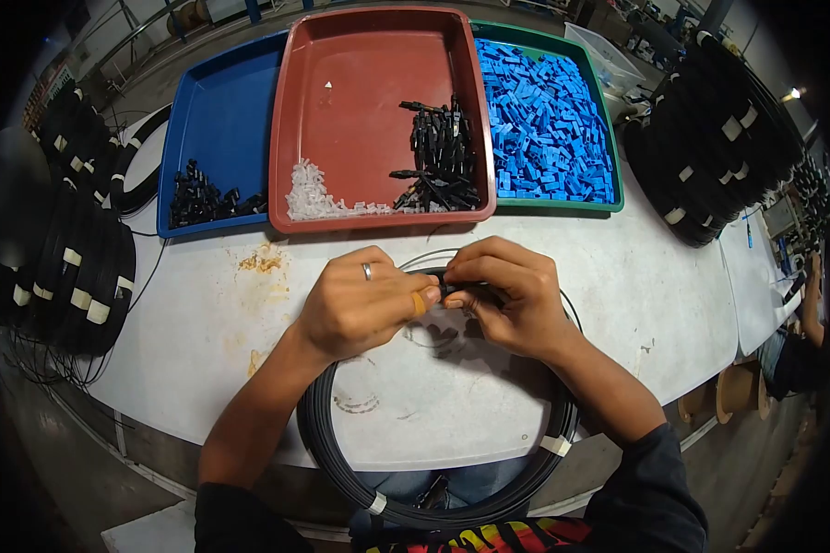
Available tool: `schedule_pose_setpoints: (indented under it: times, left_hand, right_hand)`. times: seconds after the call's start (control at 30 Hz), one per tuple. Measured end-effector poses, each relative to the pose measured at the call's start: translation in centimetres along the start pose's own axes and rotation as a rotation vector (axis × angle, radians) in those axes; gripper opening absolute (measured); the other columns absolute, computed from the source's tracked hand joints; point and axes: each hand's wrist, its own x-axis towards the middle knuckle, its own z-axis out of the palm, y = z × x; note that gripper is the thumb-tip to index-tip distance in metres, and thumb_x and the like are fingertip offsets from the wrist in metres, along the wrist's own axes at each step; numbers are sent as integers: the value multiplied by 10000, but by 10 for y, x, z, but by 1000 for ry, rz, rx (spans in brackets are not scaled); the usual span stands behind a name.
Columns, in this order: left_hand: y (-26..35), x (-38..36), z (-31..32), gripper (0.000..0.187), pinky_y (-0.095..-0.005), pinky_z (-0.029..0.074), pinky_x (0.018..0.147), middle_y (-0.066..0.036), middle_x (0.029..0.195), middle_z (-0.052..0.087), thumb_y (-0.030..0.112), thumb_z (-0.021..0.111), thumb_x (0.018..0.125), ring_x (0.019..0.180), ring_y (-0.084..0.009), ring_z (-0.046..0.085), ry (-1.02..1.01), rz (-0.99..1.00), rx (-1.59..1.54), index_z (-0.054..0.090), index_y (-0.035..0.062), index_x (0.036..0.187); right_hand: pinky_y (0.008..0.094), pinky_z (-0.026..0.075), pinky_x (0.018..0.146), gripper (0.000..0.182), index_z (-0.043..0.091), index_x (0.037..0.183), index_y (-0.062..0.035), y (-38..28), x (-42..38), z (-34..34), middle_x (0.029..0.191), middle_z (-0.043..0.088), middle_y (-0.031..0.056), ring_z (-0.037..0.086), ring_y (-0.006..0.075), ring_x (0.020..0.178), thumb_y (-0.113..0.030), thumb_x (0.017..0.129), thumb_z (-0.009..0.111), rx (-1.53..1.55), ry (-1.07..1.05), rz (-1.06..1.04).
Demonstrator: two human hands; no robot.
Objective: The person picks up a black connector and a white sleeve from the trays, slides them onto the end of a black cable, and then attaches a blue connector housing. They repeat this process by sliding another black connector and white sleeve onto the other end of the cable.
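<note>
My left hand (364, 300), with a ring and a yellowish wrap on one finger, is closed in a pinch near the top of a black cable coil (319, 424). Opposite it, my right hand (515, 290) also pinches, its fingertips almost touching the left ones. Between the fingertips is a small black part (445, 287), mostly covered, so its kind cannot be made out. A thin loose strand of cable arcs above the hands. White tape bands the coil, which lies partly on the white table (655, 304) and hangs over its front edge.
Behind the hands stand a blue tray (221, 111) with black pieces, a red tray (369, 69) with clear and black pieces, and a green tray (615, 175) full of blue clips. Stacked cable coils (710, 138) flank both sides. Another person's arm (812, 304) shows at right.
</note>
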Motion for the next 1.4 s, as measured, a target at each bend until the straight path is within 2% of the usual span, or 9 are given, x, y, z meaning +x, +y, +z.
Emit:
schedule_pose_setpoints:
  times: [0.1, 0.17, 0.37, 0.7, 0.97, 1.13, 1.23, 1.3, 1.4]
  left_hand:
    - [-2, -4, 2, 92, -292, 551, 631, -61, 825, 765, 34, 825, 762, 674, -165, 705, 26, -175, -169, 734, 29, 751]
    - [-3, -5, 3, 88, -294, 552, 635, -57, 820, 767, 28, 831, 765, 662, -169, 702, 17, -206, -267, 744, 24, 775]
    - [2, 4, 0, 76, -293, 553, 641, -54, 830, 773, 37, 829, 788, 668, -166, 705, -9, -33, -54, 754, 34, 801]
    - [-4, 0, 4, 95, -282, 543, 638, -53, 820, 776, 19, 836, 759, 686, -175, 723, 7, -182, -226, 743, 32, 776]
    - [-1, 3, 4, 74, -300, 543, 642, -65, 855, 771, 12, 815, 783, 685, -166, 713, -8, -64, -98, 747, 31, 805]
    - [-1, -1, 1, 104, -295, 548, 651, -49, 849, 777, 25, 842, 760, 692, -167, 717, -51, -126, -167, 759, 42, 820]
    - [3, 3, -4, 172, -287, 561, 678, -53, 866, 787, 38, 865, 743, 699, -175, 726, -67, -273, -142, 775, 49, 889]
    - [5, 0, 1, 315, -271, 566, 703, -59, 886, 796, 55, 892, 717, 721, -169, 736, 133, -502, -235, 773, 49, 1008]
    - [2, -6, -1, 464, -256, 561, 728, -57, 889, 802, 42, 891, 711, 767, -156, 742, 132, -542, -267, 731, 24, 1147]
  right_hand:
    - [322, 596, 695, 226, 745, 934, -9, -4, 1, -1, 916, 739, 106, 740, 252, 799, 25, 730, 836, -50, 48, -21]
    - [358, 576, 622, 258, 741, 949, -39, 2, -1, -4, 895, 732, 94, 724, 271, 762, 12, 706, 814, -229, -3, -168]
    - [356, 575, 619, 232, 733, 947, -48, 6, -2, -2, 893, 733, 89, 721, 273, 731, 7, 727, 781, -161, -34, -123]
    - [335, 582, 632, 268, 725, 925, -7, 8, 1, -5, 891, 741, 132, 744, 275, 765, 25, 691, 850, -152, 25, -161]
    - [370, 557, 590, 187, 731, 909, -38, 6, -2, -4, 837, 718, 97, 705, 293, 687, -25, 736, 799, -122, -40, -47]
    - [359, 585, 689, 257, 714, 978, 2, 1, -4, -5, 945, 724, 143, 735, 305, 816, 50, 741, 802, -139, -123, -27]
    - [365, 589, 708, 300, 709, 1031, -5, 0, -1, -3, 960, 722, 151, 733, 314, 840, 85, 752, 772, -63, -53, -33]
    - [367, 591, 712, 315, 707, 1051, -5, 2, -1, -4, 967, 722, 153, 734, 314, 845, 96, 757, 760, -87, -54, -55]
    - [384, 586, 706, 358, 696, 1082, -30, 7, -2, -3, 969, 712, 134, 725, 322, 841, 103, 752, 732, -80, -72, -36]
